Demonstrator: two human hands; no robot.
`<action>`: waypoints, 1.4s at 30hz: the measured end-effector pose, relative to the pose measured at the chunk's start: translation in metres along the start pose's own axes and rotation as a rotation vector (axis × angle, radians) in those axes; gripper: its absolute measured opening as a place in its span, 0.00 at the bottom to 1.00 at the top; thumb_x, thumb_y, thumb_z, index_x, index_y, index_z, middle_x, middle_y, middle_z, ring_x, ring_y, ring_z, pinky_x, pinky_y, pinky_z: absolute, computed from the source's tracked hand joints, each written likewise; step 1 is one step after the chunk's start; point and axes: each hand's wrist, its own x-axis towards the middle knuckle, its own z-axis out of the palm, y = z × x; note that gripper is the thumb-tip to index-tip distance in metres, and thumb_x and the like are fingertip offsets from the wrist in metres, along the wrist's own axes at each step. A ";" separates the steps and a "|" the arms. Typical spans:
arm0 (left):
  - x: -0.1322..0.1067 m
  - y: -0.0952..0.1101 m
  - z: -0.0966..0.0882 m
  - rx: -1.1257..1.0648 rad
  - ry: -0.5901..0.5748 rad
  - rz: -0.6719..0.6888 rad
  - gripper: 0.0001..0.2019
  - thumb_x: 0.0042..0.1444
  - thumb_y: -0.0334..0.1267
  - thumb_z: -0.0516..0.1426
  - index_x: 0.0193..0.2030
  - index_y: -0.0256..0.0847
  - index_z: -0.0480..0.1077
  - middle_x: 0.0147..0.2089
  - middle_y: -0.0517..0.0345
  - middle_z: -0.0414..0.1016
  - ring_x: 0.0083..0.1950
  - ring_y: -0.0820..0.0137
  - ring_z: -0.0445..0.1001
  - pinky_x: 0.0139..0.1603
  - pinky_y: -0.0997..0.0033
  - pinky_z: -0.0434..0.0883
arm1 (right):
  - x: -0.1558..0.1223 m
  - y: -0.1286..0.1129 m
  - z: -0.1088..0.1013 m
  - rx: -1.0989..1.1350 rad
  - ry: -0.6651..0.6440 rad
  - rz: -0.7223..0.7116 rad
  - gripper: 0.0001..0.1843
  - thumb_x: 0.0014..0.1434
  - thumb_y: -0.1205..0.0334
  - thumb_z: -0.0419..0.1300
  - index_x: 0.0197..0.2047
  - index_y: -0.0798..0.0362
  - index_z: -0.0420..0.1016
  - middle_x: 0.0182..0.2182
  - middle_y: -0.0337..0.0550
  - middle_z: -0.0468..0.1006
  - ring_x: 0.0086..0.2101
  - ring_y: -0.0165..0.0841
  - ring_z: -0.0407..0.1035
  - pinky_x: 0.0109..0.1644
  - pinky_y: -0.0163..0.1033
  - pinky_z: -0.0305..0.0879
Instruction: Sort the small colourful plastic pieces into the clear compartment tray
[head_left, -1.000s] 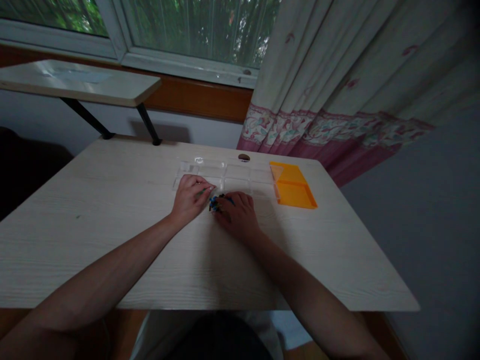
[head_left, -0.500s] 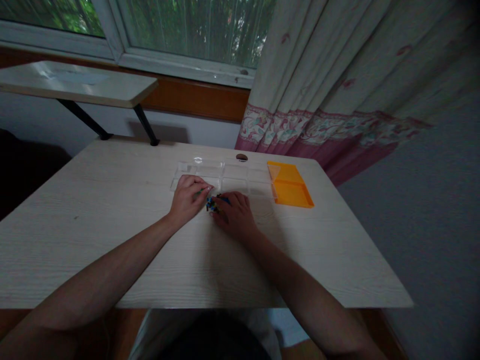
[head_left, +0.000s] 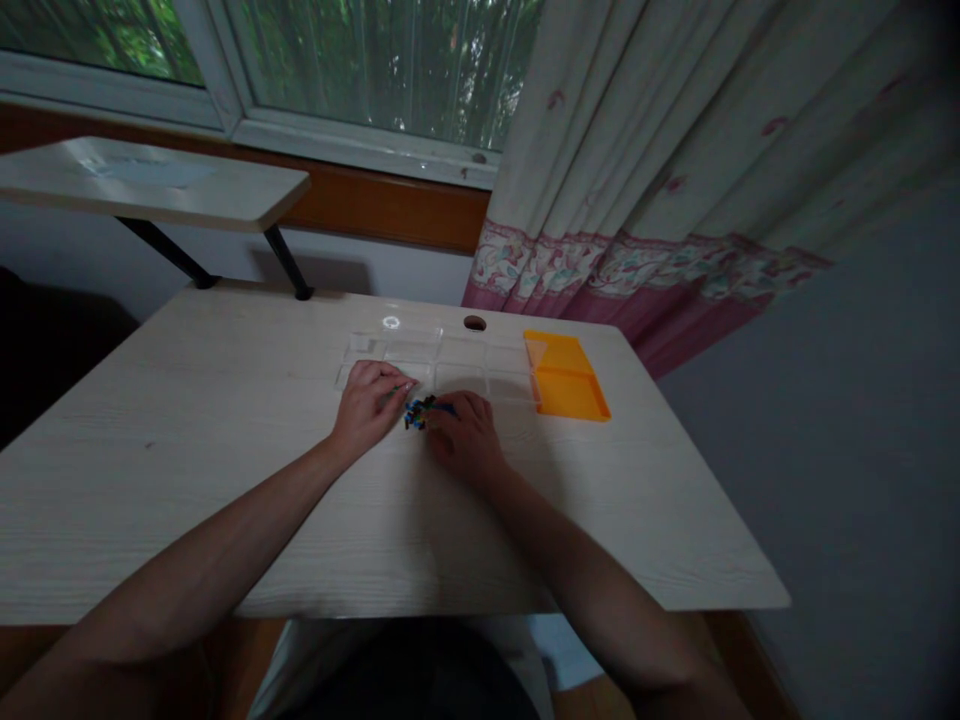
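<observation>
Centrally on the pale wooden table (head_left: 637,520), a pile of small coloured pieces (head_left: 420,411), blue and dark with flecks of yellow, lies between the two hands.

1. Left hand (head_left: 370,402): palm down, just left of the pile. The fingers are curled and their tips drawn together at the pile's left edge. A green speck shows at the tips. It is too small to tell whether it is pinched.
2. Right hand (head_left: 465,435): palm down, just right of and nearer than the pile. The fingers are bent and close together, and the tips touch the pile's right side. Whether any piece is gripped cannot be told.

A clear compartment tray (head_left: 450,352) lies directly beyond the pile. Its near wall is just behind the fingertips of both hands. An orange tray (head_left: 568,388) touches its right end. A round cable hole (head_left: 474,323) sits in the tabletop just behind the clear tray.

Open room: bare tabletop extends widely to the left of the left forearm and to the right of the right forearm, out to the table's right edge. The near edge runs under both forearms. Beyond the far edge stand a side shelf (head_left: 157,185) at left, a window (head_left: 375,60) and a patterned curtain (head_left: 637,200) at right.
</observation>
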 end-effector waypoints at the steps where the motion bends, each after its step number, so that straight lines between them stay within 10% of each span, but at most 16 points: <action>1: 0.000 0.000 0.000 0.003 -0.007 -0.008 0.10 0.64 0.43 0.56 0.42 0.46 0.78 0.41 0.54 0.76 0.47 0.65 0.70 0.53 0.59 0.66 | 0.000 -0.001 0.001 -0.005 -0.013 -0.012 0.15 0.61 0.62 0.58 0.51 0.44 0.77 0.51 0.45 0.73 0.55 0.40 0.59 0.60 0.47 0.53; 42: -0.004 0.010 0.002 0.268 0.103 -0.045 0.08 0.61 0.39 0.57 0.41 0.45 0.77 0.46 0.50 0.75 0.54 0.56 0.65 0.58 0.48 0.57 | 0.003 0.000 0.004 -0.002 0.064 0.045 0.10 0.63 0.62 0.59 0.45 0.48 0.79 0.47 0.46 0.75 0.52 0.37 0.62 0.56 0.44 0.56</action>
